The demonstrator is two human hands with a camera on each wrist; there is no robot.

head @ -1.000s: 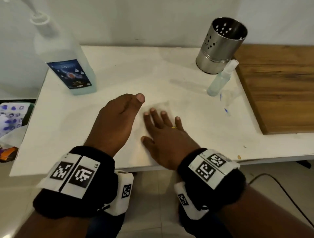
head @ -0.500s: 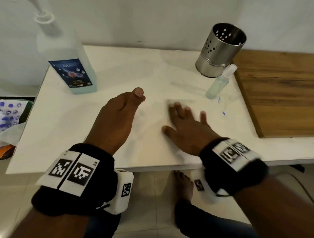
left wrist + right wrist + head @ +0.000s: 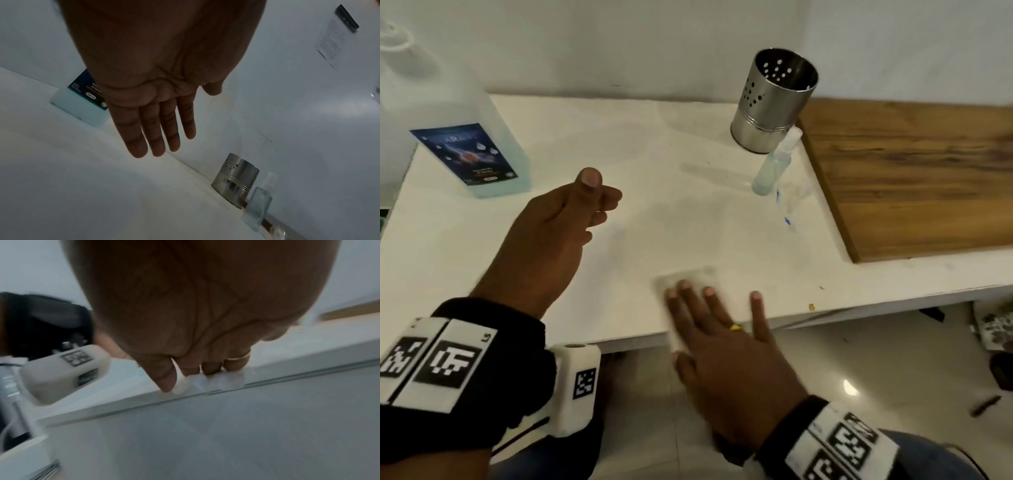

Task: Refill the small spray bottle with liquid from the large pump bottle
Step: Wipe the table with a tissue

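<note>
- Your right hand (image 3: 726,346) has its fingers (image 3: 690,301) straight and spread, pressed flat on a thin white wipe (image 3: 688,277) at the near edge of the white table (image 3: 654,144); the right wrist view shows the wipe (image 3: 218,381) crumpled under the fingertips (image 3: 210,369) right at the table's lip, with the thumb (image 3: 166,378) pointing down beside it.
- Your left hand (image 3: 551,233) hangs above the table, holding nothing; its fingers (image 3: 156,129) lie straight and close together in the left wrist view, thumb up in the head view.
- The large pump bottle (image 3: 465,137) stands upright at the far left corner of the table, well apart from both hands; its blue label faces you and its pump head is mostly cut off by the frame.
- The small spray bottle (image 3: 774,164) stands upright at the far right of the table, just beside a perforated steel holder (image 3: 774,106); it carries pale liquid and its cap is on.
- A wooden board (image 3: 914,171) lies right of the spray bottle, along the table's right side.
- A ring (image 3: 736,327) shows on your right hand.
</note>
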